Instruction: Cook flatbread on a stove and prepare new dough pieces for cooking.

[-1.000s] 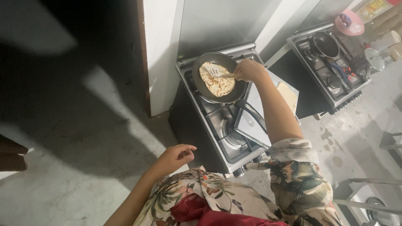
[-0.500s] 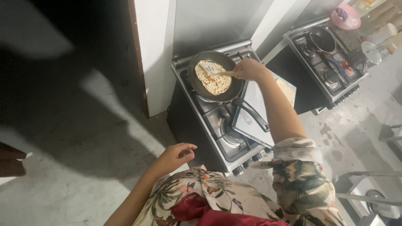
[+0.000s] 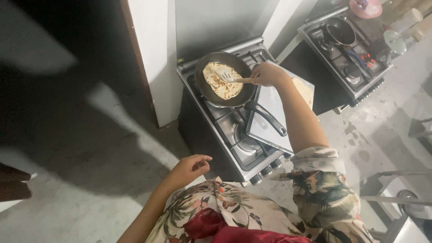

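Dim room, light uneven. Far left floor [image 3: 54, 103] sunk in heavy shadow, pale patches breaking through. Stove [image 3: 234, 121] and right side better lit. Slight softness overall, wide-angle stretch at edges, no strong glare.

A dark round frying pan [image 3: 223, 80] sits on the back burner of the steel stove [image 3: 234, 135], its long black handle pointing toward four o'clock. Inside lies a pale flatbread [image 3: 220, 83], flat, speckled with brown scorch marks, filling much of the pan's floor. A spatula [image 3: 230, 77] with a light blade and wooden shaft rests its blade on the bread's two o'clock edge, the shaft running out toward three o'clock.
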